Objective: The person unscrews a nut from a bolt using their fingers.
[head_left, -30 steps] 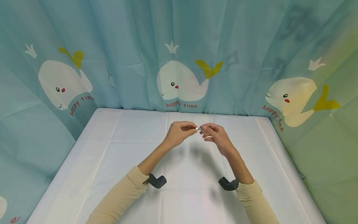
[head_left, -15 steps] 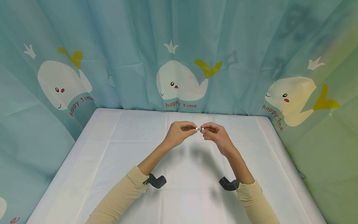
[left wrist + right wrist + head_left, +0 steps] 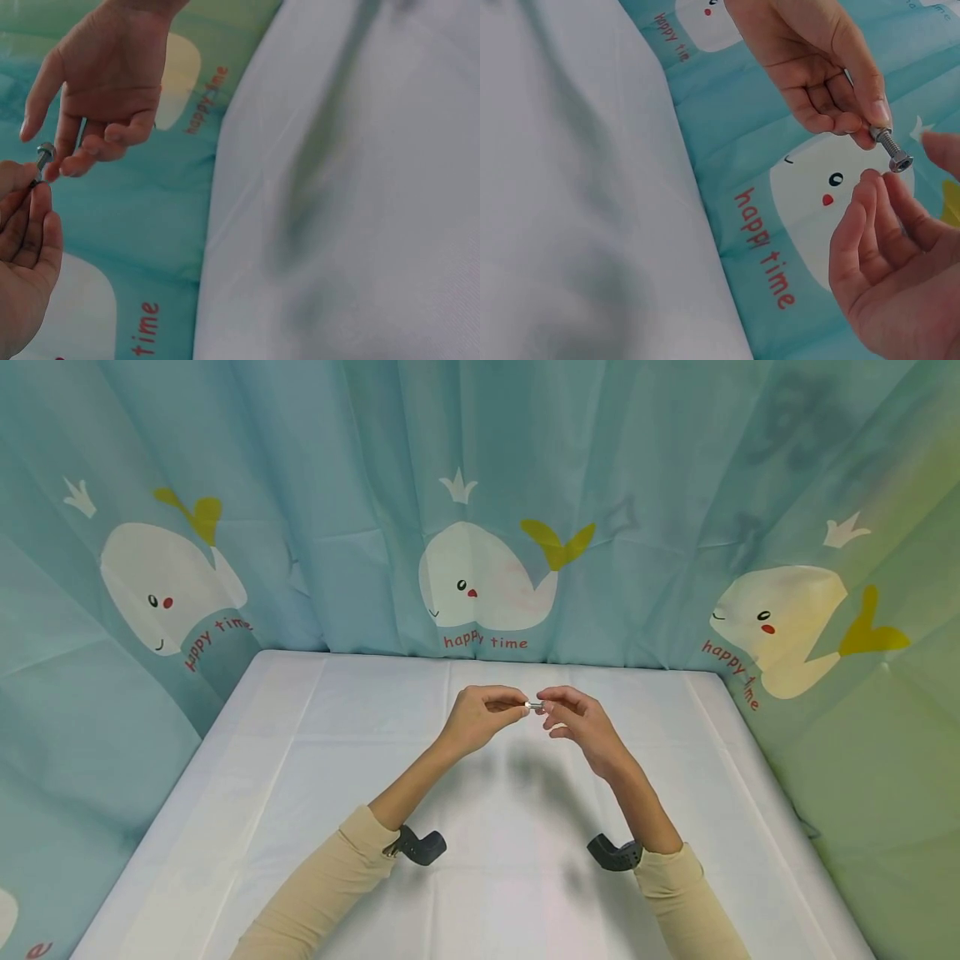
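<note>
A small silver bolt is held level over the far half of the table. My left hand pinches one end of it between thumb and fingertips. In the right wrist view, the bolt's threaded shank comes out from the left fingers and ends in a wider hex-shaped piece. Around that free end is my right hand, its thumb and fingers parted. The right fingertips lie just below the hex piece. Seen from the left wrist, the right hand faces the bolt with its palm showing.
A white cloth covers the table, with shadows of both arms on it. Blue-green curtains printed with whales stand along the back and sides. Black wrist mounts sit on both forearms.
Half a second ago the right thumb and fingers were drawn in at the bolt's free end; now they are spread, much as one second ago. The left hand and bolt stay in place.
</note>
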